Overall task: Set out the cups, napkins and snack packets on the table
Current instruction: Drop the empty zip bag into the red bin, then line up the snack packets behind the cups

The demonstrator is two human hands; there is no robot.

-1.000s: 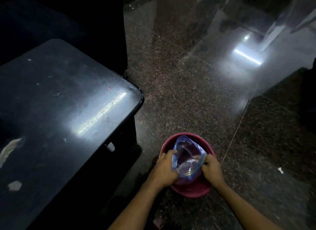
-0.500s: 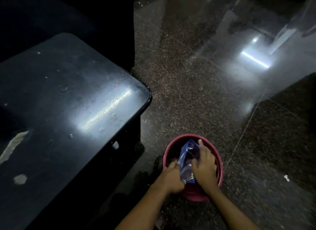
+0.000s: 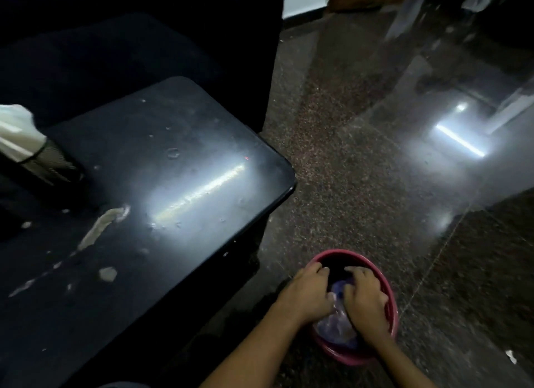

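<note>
A red bucket [image 3: 392, 298] stands on the floor just off the table's corner. Inside it lies a blue-tinted clear plastic bag [image 3: 335, 328], crumpled between my hands. My left hand [image 3: 307, 293] presses on the bag's left side with fingers curled over the bucket's dark inside. My right hand [image 3: 364, 299] lies on top of the bag, fingers spread and bent on the plastic. What the bag holds is hidden. On the black table [image 3: 179, 214], at its far left, a black mesh holder [image 3: 50, 163] carries white napkins [image 3: 16, 133].
The table top is scuffed, with pale peeled patches [image 3: 101, 226]. A dark sofa [image 3: 144, 41] stands behind the table. Polished speckled stone floor [image 3: 361, 171] spreads to the right, with a small white scrap [image 3: 511, 356] near the lower right.
The bag stood upright and open between my hands; now both hands have pushed it down into the bucket. The view has swung left, bringing the napkin holder into sight.
</note>
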